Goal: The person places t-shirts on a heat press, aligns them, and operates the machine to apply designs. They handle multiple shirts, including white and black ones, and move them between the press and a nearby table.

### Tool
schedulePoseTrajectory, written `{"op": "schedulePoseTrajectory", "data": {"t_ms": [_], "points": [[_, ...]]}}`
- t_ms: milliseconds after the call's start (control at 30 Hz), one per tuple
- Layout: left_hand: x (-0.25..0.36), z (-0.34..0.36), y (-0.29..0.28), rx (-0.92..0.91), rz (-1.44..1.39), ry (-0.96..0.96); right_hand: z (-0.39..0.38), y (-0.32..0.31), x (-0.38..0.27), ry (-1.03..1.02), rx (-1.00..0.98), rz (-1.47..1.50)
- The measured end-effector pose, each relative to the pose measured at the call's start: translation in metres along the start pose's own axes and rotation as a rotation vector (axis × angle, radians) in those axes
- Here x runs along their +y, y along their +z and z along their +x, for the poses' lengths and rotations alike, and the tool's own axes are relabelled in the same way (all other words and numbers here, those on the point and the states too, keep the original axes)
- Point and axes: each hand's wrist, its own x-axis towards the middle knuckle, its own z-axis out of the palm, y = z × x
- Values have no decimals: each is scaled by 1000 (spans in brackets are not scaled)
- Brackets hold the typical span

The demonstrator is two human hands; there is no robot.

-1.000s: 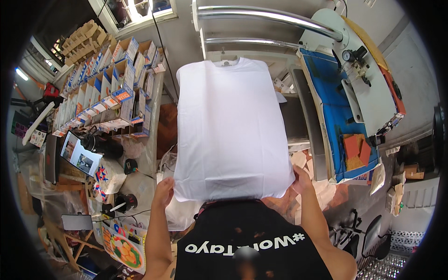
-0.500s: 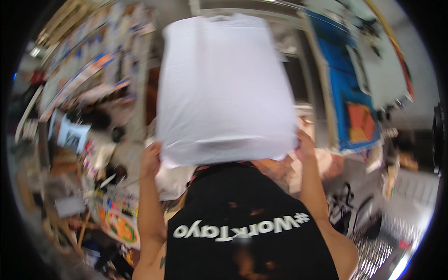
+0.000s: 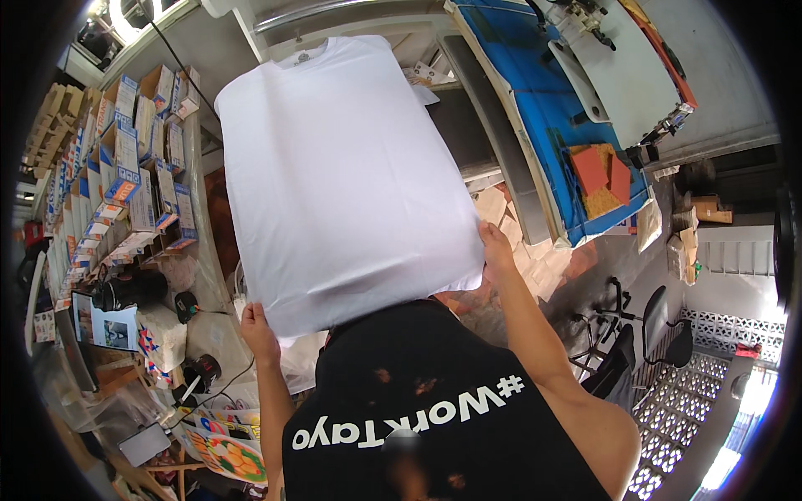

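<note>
The left hand (image 3: 261,334) and right hand (image 3: 499,250) each hold the white T-shirt (image 3: 347,184) near its bottom. It spreads out between cardboard boxes (image 3: 125,165) and a blue board (image 3: 543,108).

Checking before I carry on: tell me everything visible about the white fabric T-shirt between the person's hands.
The white fabric T-shirt looks like smooth, soft cloth, its facing side unprinted. It is spread nearly flat, its neckline away from the person, a small grey mark inside the collar. Faint creases cross it near the hem. The bare left hand and bare right hand touch its near corners. What supports it underneath is hidden.
</note>
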Motion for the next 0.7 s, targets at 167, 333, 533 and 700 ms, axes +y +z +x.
{"op": "schedulePoseTrajectory", "data": {"t_ms": [167,333,533,700], "points": [[-8,-3,22,-80,-80,-253,25,-10,25,-82,35,-359],[-3,15,20,-52,-23,-279,-19,45,-50,-912,245,-903],[-1,37,-6,-51,16,-258,-14,72,-62,-1190,-97,-1046],[3,30,-21,-36,-57,-288,13,38,-40,-489,305,-506]]}}
